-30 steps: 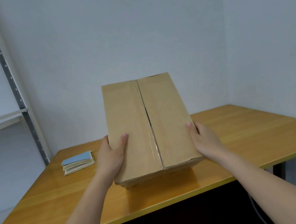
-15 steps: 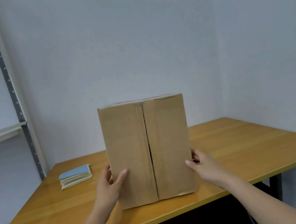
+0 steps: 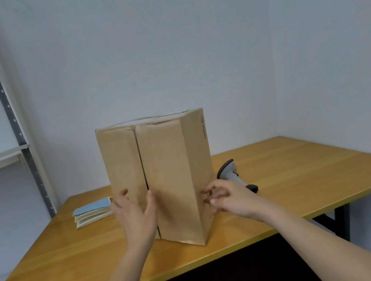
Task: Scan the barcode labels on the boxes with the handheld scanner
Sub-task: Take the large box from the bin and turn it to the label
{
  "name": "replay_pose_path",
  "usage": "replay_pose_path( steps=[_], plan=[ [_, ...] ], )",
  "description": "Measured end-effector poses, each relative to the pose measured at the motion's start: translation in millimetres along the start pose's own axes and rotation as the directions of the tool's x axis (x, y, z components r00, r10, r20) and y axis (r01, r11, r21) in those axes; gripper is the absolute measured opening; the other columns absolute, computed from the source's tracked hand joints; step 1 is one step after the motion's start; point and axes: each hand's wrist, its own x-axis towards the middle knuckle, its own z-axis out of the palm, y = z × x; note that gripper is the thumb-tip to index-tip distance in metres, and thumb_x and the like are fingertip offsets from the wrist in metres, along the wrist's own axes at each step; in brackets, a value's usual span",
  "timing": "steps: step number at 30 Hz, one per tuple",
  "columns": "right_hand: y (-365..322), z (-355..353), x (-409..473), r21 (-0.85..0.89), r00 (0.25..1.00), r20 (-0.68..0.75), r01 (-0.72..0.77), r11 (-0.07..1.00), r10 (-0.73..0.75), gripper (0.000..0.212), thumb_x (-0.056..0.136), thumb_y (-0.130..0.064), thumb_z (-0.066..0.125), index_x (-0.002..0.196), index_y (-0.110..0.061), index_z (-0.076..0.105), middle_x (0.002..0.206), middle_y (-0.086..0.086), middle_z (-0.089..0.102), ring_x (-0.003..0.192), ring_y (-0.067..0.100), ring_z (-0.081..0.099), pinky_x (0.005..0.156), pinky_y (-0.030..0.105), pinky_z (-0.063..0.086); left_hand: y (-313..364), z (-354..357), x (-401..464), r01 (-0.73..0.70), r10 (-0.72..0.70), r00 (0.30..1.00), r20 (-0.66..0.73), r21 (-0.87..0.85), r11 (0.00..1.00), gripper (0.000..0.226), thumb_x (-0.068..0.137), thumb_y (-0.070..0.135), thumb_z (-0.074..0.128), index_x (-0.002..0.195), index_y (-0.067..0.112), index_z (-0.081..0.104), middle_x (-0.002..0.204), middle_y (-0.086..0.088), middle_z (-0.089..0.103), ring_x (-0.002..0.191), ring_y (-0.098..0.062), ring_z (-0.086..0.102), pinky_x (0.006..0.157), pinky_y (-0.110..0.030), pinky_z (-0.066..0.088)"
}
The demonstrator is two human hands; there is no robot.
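Observation:
A tall brown cardboard box stands upright on the wooden table, its taped seam facing me and one corner turned toward me. My left hand lies flat against the front face, fingers spread. Just off the box's right side, my right hand has its fingers loosely curled and holds nothing. A grey handheld scanner with a black handle end lies on the table behind my right hand, partly hidden by the box and the hand. No barcode label shows on the faces I see.
A small stack of booklets with a blue cover lies on the table to the left of the box. A metal shelving unit stands at the far left against the wall. Walls close the back and right.
The box went from tilted in both hands to standing on the table, then turned so its right side shows. The scanner came into view. My right hand has come off the box.

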Motion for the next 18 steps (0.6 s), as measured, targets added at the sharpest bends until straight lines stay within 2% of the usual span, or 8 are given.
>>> replay_pose_path(
  steps=[2, 4, 8, 11, 15, 16, 18],
  plan=[
    [-4, 3, -4, 0.006, 0.993, 0.113, 0.023, 1.000, -0.024, 0.042, 0.093, -0.012, 0.053, 0.123, -0.040, 0.057, 0.117, -0.006, 0.066, 0.101, 0.009, 0.067, 0.091, 0.029, 0.050, 9, 3, -10, -0.093, 0.093, 0.996, -0.007, -0.024, 0.995, 0.082, 0.081, 0.065, 0.051, 0.139, 0.012, 0.027, 0.135, -0.009, 0.029, 0.128, -0.028, 0.028, 0.109, -0.046, 0.028],
    [-7, 8, -3, -0.046, 0.992, 0.113, 0.052, 0.998, -0.046, 0.040, 0.094, -0.016, 0.054, 0.122, -0.044, 0.057, 0.118, -0.009, 0.064, 0.105, 0.009, 0.063, 0.094, 0.031, 0.049, 19, 4, -16, -0.179, 0.178, 0.984, -0.028, -0.036, 0.983, 0.089, 0.074, 0.072, 0.044, 0.140, 0.016, 0.025, 0.137, -0.006, 0.027, 0.130, -0.022, 0.024, 0.111, -0.043, 0.024],
    [-7, 5, 3, -0.102, 0.999, 0.008, 0.046, 0.994, -0.046, 0.028, 0.096, -0.018, 0.052, 0.118, -0.029, 0.066, 0.122, -0.008, 0.062, 0.112, 0.009, 0.058, 0.098, 0.031, 0.047, 31, 3, -18, -0.293, 0.294, 0.956, -0.023, 0.027, 0.956, 0.096, 0.069, 0.073, 0.049, 0.142, 0.017, 0.022, 0.142, -0.011, 0.025, 0.132, -0.027, 0.026, 0.110, -0.045, 0.025],
    [-4, -2, 7, -0.115, 0.997, -0.071, 0.001, 0.993, -0.010, 0.027, 0.097, -0.018, 0.051, 0.118, -0.028, 0.065, 0.125, -0.008, 0.061, 0.112, 0.009, 0.056, 0.093, 0.026, 0.047, 28, 1, -13, -0.375, 0.375, 0.927, 0.022, 0.110, 0.920, 0.105, 0.064, 0.077, 0.052, 0.143, 0.014, 0.023, 0.141, -0.015, 0.029, 0.131, -0.030, 0.029, 0.109, -0.044, 0.028],
    [2, -8, 11, -0.095, 0.991, -0.126, -0.059, 0.994, 0.047, 0.038, 0.097, -0.019, 0.051, 0.135, -0.025, 0.049, 0.132, -0.003, 0.052, 0.099, 0.010, 0.051, 0.065, 0.014, 0.040, 25, 2, -11, -0.366, 0.362, 0.931, 0.055, 0.131, 0.921, 0.109, 0.062, 0.077, 0.055, 0.146, 0.017, 0.020, 0.142, -0.014, 0.029, 0.131, -0.028, 0.028, 0.109, -0.040, 0.027],
    [3, -9, 12, -0.084, 0.990, -0.132, -0.067, 0.994, 0.055, 0.043, 0.097, -0.019, 0.052, 0.139, -0.024, 0.044, 0.135, -0.002, 0.050, 0.099, 0.010, 0.050, 0.064, 0.015, 0.040, 26, 3, -12, -0.363, 0.357, 0.932, 0.064, 0.132, 0.922, 0.107, 0.064, 0.075, 0.059, 0.147, 0.019, 0.019, 0.143, -0.014, 0.028, 0.132, -0.027, 0.027, 0.108, -0.038, 0.025],
    [6, -9, 13, -0.057, 0.987, -0.144, -0.077, 0.995, 0.069, 0.054, 0.095, -0.020, 0.055, 0.145, -0.024, 0.035, 0.143, 0.000, 0.044, 0.107, 0.012, 0.048, 0.075, 0.020, 0.043, 26, 4, -11, -0.361, 0.353, 0.932, 0.087, 0.124, 0.924, 0.100, 0.072, 0.063, 0.068, 0.148, 0.022, 0.018, 0.145, -0.013, 0.027, 0.133, -0.027, 0.026, 0.107, -0.036, 0.024]
  ],
)
